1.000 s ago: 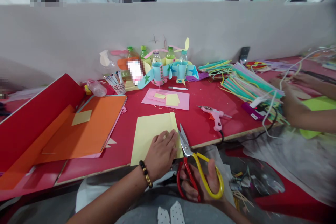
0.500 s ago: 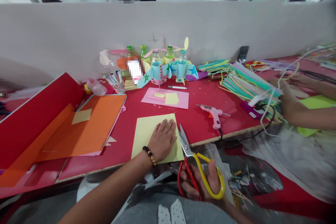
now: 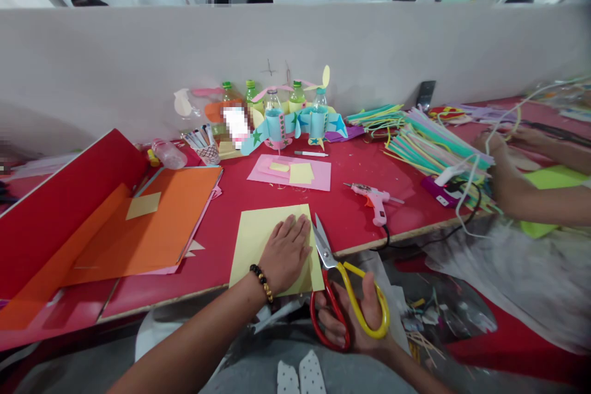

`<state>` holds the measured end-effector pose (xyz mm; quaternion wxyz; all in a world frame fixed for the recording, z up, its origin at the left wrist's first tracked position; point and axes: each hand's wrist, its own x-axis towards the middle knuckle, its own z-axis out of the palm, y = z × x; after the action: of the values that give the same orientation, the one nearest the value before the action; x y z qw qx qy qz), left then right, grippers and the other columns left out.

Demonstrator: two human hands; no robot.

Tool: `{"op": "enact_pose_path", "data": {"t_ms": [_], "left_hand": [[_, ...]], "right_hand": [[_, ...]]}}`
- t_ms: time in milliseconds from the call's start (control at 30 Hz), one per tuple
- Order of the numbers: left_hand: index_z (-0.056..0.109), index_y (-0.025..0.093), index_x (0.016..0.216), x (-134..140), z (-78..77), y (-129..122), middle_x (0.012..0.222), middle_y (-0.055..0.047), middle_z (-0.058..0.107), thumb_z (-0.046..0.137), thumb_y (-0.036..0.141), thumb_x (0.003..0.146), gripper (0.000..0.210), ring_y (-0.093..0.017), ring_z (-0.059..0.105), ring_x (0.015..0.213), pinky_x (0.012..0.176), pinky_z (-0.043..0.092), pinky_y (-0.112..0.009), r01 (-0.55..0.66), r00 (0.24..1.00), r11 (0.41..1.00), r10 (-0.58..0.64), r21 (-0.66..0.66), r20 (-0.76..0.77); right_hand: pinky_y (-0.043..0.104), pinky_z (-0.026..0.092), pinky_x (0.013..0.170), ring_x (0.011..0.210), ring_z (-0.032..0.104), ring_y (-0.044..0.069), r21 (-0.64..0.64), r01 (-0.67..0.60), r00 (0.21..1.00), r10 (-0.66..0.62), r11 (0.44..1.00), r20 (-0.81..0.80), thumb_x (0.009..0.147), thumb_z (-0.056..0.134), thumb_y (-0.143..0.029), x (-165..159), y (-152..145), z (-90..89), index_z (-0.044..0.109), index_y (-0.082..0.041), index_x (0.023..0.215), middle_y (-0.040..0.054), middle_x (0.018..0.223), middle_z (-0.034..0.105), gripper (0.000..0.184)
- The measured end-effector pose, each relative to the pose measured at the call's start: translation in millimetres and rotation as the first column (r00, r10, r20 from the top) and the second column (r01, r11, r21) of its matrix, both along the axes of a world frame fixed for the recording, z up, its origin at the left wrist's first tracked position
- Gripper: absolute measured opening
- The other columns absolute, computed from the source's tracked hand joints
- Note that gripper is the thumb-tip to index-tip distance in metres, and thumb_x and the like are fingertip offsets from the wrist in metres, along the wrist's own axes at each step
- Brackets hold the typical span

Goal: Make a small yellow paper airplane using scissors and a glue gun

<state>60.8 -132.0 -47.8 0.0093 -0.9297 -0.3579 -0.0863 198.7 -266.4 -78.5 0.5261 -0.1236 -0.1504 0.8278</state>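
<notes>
Left hand: the hand (image 3: 287,253) lies palm down, fingers straight and close together; round black and gold beads form a bracelet (image 3: 261,283) at the wrist.
Yellow paper: a smooth, pale, four-cornered sheet (image 3: 252,234) under that palm, at the near edge of the desk (image 3: 351,228).
Right hand: the hand (image 3: 351,320) is palm up, gripping the scissors (image 3: 328,258), thumb in the yellow loop, fingers around the red one.
Blades: shiny metal, pointed, slightly parted, beside the sheet's right edge.
Glue gun: pink plastic (image 3: 379,206), lying on its side to the right.
Pink paper: a flat piece (image 3: 323,175) beyond the sheet, smaller yellow pieces on it.
Orange sheets: a broad, flat stack (image 3: 175,221) at left.
Bottles: clear plastic (image 3: 274,126), wrapped in blue paper with stars, near the grey wall (image 3: 138,61).
Sticks: long, thin, pastel bundle (image 3: 415,154) at right.
</notes>
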Motion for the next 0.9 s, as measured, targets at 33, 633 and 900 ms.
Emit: {"op": "enact_pose_path", "data": {"t_ms": [33, 633, 900], "left_hand": [[0.03, 0.02, 0.144, 0, 0.6, -1, 0.151, -0.001, 0.03, 0.026, 0.036, 0.097, 0.05, -0.024, 0.023, 0.139, 0.111, 0.024, -0.042, -0.001, 1.0, 1.0, 0.001, -0.003, -0.001], [0.036, 0.022, 0.141, 7, 3.3, 11, 0.146, -0.001, 0.04, 0.03, 0.035, 0.096, 0.047, -0.024, 0.03, 0.134, 0.106, 0.03, -0.042, -0.014, 1.0, 1.0, 0.014, 0.002, 0.018], [0.035, 0.021, 0.142, 4, 4.6, 7, 0.147, -0.001, 0.038, 0.03, 0.036, 0.096, 0.048, -0.024, 0.031, 0.134, 0.106, 0.03, -0.041, 0.001, 1.0, 1.0, -0.001, 0.008, 0.015]], "right_hand": [[0.02, 0.028, 0.038, 0.039, 0.029, 0.008, -0.038, 0.031, 1.0, -0.031, 0.999, -0.002, 0.062, 0.024, -0.092, -1, 1, 1.0, 0.065, -0.016, 0.089, -0.0005, 0.062, 0.049, 0.09], [0.02, 0.029, 0.037, 0.036, 0.03, 0.009, 0.066, -0.006, 1.0, 0.004, 0.998, 0.018, 0.059, 0.019, -0.094, -2, -4, -7.0, 0.064, -0.015, 0.092, -0.003, 0.05, 0.045, 0.097], [0.019, 0.03, 0.039, 0.036, 0.033, 0.01, 0.061, -0.005, 0.999, 0.007, 0.998, -0.035, 0.061, 0.027, -0.091, -2, 0, -4.0, 0.064, -0.023, 0.104, -0.0037, 0.048, 0.047, 0.089]]}}
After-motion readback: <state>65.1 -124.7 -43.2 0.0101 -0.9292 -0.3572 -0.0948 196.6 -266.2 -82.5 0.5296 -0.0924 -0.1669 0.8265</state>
